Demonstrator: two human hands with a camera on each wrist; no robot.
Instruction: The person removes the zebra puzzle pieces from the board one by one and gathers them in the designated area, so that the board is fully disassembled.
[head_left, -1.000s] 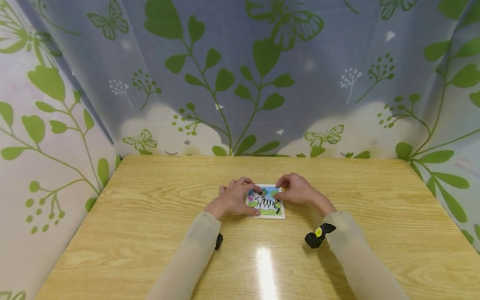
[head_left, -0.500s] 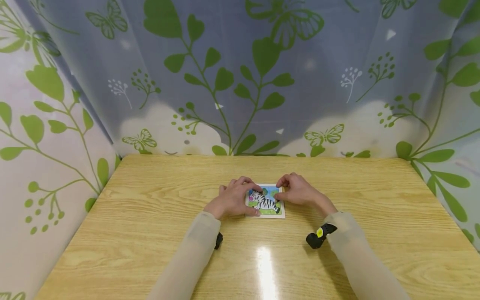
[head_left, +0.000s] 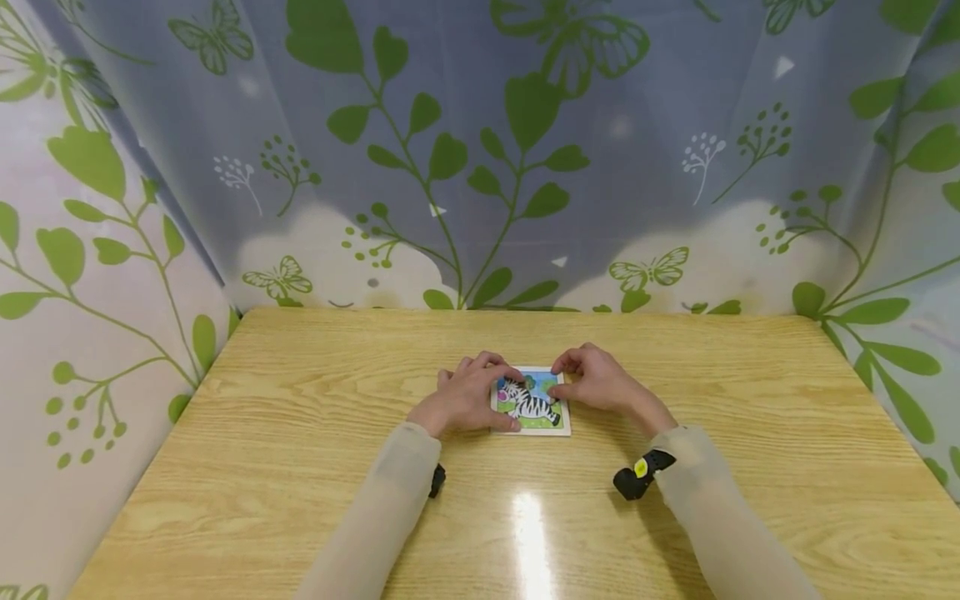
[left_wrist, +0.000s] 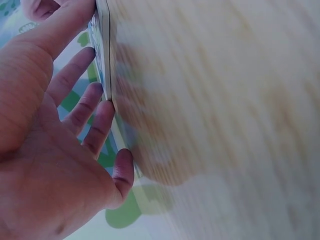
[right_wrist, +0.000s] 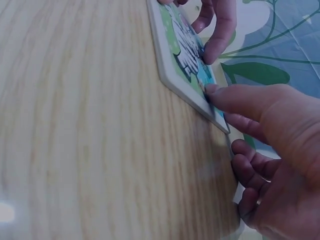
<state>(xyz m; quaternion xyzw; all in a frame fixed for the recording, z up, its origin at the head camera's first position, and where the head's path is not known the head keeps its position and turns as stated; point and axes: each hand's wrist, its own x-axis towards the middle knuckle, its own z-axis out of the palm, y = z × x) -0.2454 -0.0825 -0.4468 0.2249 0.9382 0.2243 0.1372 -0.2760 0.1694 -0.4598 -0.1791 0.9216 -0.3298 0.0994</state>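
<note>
A small square zebra picture board with a white rim lies flat on the wooden table. Its picture has a striped zebra, blue sky and green ground. My left hand holds it from the left, thumb at the near edge and index finger reaching over the far part. In the left wrist view, the other fingers of the left hand spread beside the board's edge. On the right, my right hand grips the board's far right part. The right wrist view has the right thumb on the picture, other fingers past the rim.
The wooden table reaches to a patterned cloth at the back, with more cloth at both sides. A black wrist strap is on the right wrist. Light glares off the near tabletop.
</note>
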